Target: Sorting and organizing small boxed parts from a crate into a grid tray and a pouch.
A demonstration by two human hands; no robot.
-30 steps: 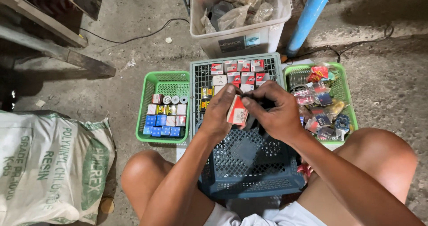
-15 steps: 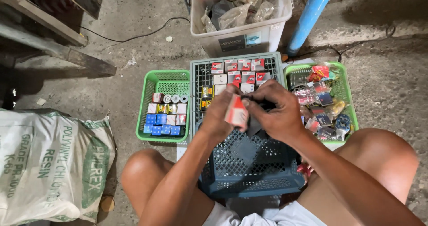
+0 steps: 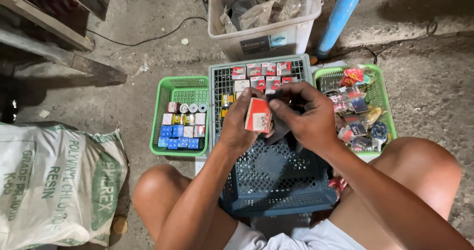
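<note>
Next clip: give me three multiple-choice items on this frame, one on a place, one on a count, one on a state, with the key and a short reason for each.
1. The blue crate sits:
A. between the knees
B. on the sack
C. inside the white bin

2. Green baskets on the floor:
A. one
B. two
C. four

3. The small red and white box is:
A. lying in a basket
B. held in the left hand
C. on the floor

Key: A, the crate lies between both legs; B, one basket flanks the grey crate on each side; B, left-hand fingers grip it, the right hand alongside.
</note>
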